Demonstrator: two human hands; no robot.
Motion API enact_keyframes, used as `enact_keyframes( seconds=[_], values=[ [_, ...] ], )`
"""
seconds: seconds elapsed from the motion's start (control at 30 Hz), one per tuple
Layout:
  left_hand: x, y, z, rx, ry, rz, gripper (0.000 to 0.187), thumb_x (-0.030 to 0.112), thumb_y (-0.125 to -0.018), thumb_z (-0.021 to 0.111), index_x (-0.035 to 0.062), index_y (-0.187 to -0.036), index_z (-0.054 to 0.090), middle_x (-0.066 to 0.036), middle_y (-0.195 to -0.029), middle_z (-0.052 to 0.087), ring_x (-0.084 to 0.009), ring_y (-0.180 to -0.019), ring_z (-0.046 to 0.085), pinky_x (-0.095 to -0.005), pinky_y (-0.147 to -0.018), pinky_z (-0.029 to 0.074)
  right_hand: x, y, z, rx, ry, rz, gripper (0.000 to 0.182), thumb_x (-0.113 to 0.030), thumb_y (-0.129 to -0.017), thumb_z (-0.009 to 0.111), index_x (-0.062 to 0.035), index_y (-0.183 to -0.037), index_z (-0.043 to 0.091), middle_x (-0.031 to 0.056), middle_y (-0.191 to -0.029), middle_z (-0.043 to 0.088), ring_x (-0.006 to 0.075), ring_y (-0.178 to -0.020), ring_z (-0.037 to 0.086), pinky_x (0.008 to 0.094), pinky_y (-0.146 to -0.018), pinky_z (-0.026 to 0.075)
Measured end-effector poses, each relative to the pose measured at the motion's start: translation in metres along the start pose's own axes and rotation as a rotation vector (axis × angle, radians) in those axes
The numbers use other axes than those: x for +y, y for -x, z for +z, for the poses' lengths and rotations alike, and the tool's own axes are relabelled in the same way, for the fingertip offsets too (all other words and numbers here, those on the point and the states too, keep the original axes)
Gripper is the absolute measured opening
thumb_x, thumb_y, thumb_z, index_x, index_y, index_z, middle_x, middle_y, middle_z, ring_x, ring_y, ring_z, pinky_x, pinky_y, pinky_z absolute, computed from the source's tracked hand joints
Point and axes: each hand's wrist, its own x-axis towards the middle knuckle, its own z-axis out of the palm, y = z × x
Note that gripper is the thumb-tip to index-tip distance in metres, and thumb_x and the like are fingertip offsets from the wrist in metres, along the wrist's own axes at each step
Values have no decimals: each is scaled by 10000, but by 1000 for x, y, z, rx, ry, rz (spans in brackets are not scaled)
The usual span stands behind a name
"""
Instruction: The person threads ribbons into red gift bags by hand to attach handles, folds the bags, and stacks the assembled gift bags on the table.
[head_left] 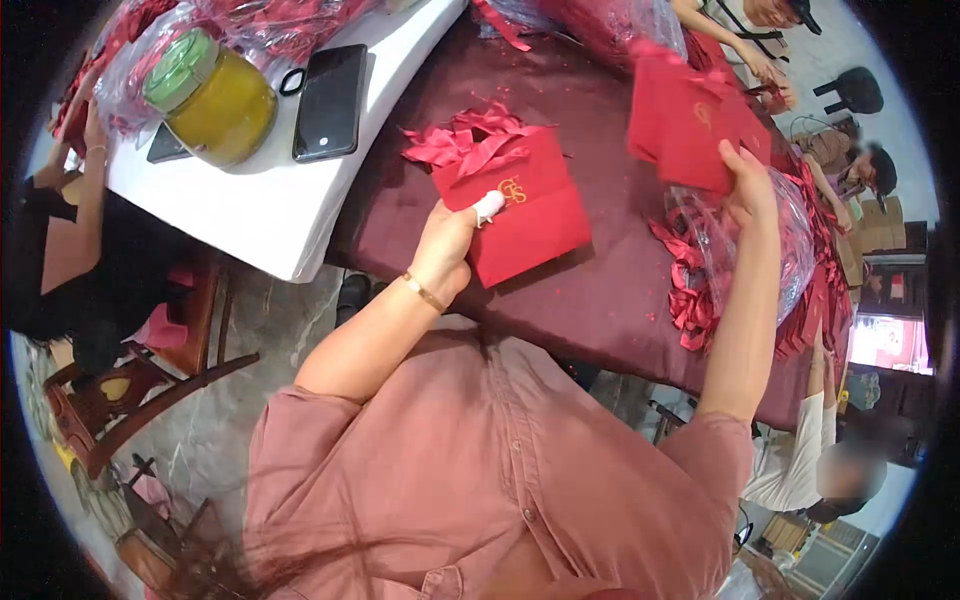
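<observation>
My left hand [447, 240] is closed on a flat red paper gift bag [530, 240] with gold lettering near its middle. White wrapping covers the thumb, which presses on the bag's face. Crinkled red ribbons [475, 140] bunch along the bag's far edge. On the right, my right hand [748, 190] grips a few overlapping red gift bags [690, 135], slightly blurred and also marked in gold. These are held above the table, near a clear plastic wrapper [790, 240] with red ribbons around it. The fingers behind both sets of bags are partly hidden.
A dark red cloth covers the table [610, 290]. On the white table [240, 215] at left stand a green-lidded jar [225, 110] of yellowish liquid and a black phone [330, 100]. More plastic-wrapped red items [610, 30] lie at the far side. Several people sit around.
</observation>
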Motion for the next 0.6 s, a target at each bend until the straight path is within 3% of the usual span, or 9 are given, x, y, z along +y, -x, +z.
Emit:
enact_keyframes(
  seconds=[0.13,0.17,0.23,0.27,0.33,0.43,0.47,0.53,0.6],
  values=[
    [-5,-3,1,1,-4,10,331,61,-856,684,32,-1170,585,-56,-1078,661,-176,-970,626,-328,-848,507,8,56,65,-157,-74,50,265,-167,-893,657,-3,-1098,629,82,-1058,677,176,-949,649,320,-866,503],
    [-4,0,5,-9,-18,51,309,83,-874,665,31,-1166,577,-62,-1078,654,-184,-966,628,-335,-847,509,39,54,75,-330,-109,77,276,-167,-887,659,9,-1099,631,74,-1047,678,158,-915,642,300,-849,493],
    [-5,-1,3,-17,-33,95,290,104,-893,645,29,-1162,570,-67,-1078,648,-192,-961,629,-341,-847,511,67,73,122,-344,139,125,345,-187,-897,646,52,-1144,608,82,-1042,681,141,-896,634,294,-840,488],
    [-8,-5,-2,7,41,-18,268,145,-918,613,28,-1154,563,-71,-1080,638,-200,-955,630,-350,-846,512,88,71,131,-302,63,195,357,-191,-897,647,53,-1154,603,99,-1054,678,154,-898,639,295,-845,492],
    [-6,-6,-3,70,83,-141,297,272,-979,526,22,-1137,547,-81,-1091,616,-215,-952,633,-369,-856,514,85,73,136,-304,34,187,357,-187,-894,650,51,-1156,603,103,-1057,677,159,-893,641,297,-844,493],
    [-4,-5,-11,64,14,-62,307,302,-980,533,26,-1109,566,-82,-1067,633,-219,-960,637,-374,-872,515,81,68,126,-257,-22,115,334,-166,-876,672,34,-1136,613,88,-1069,671,158,-953,628,309,-878,482],
    [-1,-7,-10,52,63,-132,289,304,-979,535,40,-1086,589,-79,-1046,654,-217,-964,643,-371,-876,521,90,51,101,-283,-87,88,265,-165,-889,660,-33,-1115,617,55,-1088,664,151,-998,628,292,-852,498],
    [10,-2,-9,12,169,-238,281,302,-978,540,50,-1083,605,-77,-1044,669,-209,-954,649,-364,-875,526,61,49,85,-254,-540,119,323,-194,-919,634,-17,-1184,583,83,-1132,654,215,-1073,615,376,-960,487],
    [17,-1,-2,1,241,-279,304,313,-980,534,45,-1107,600,-82,-1075,667,-202,-950,653,-358,-879,531,66,32,49,-103,-533,137,347,-200,-924,630,-15,-1211,565,89,-1170,636,241,-1090,609,430,-998,463]
  ],
)
